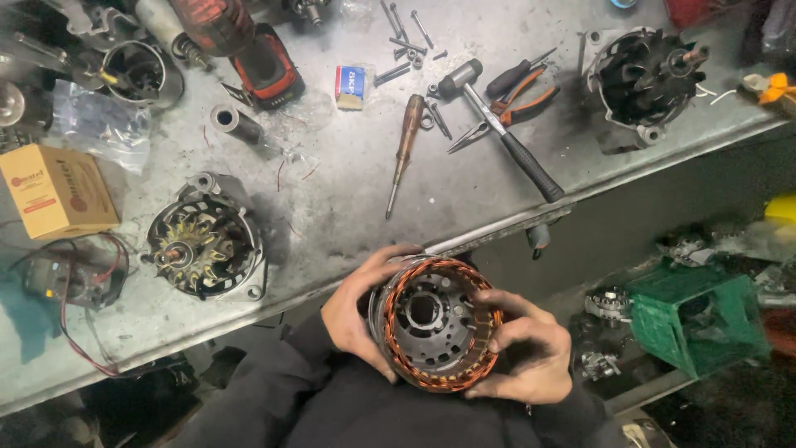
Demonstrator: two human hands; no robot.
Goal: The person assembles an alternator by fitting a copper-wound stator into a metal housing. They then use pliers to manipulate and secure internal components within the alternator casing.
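Both hands hold a round alternator housing with a ring of copper windings (434,325), just off the near edge of the metal workbench (348,178). My left hand (358,311) cups its left side. On its right rim, my right hand (524,348) has fingers curled over the copper. The housing's open face points up at the camera, showing a grey inner plate with a centre hole.
On the bench lie an alternator half with a fan rotor (205,241), another alternator (643,79), a hammer (497,124), a wooden-handled screwdriver (405,145), pliers (510,104), loose bolts, a red power tool (261,66) and a cardboard box (56,191). A green crate (696,319) sits below right.
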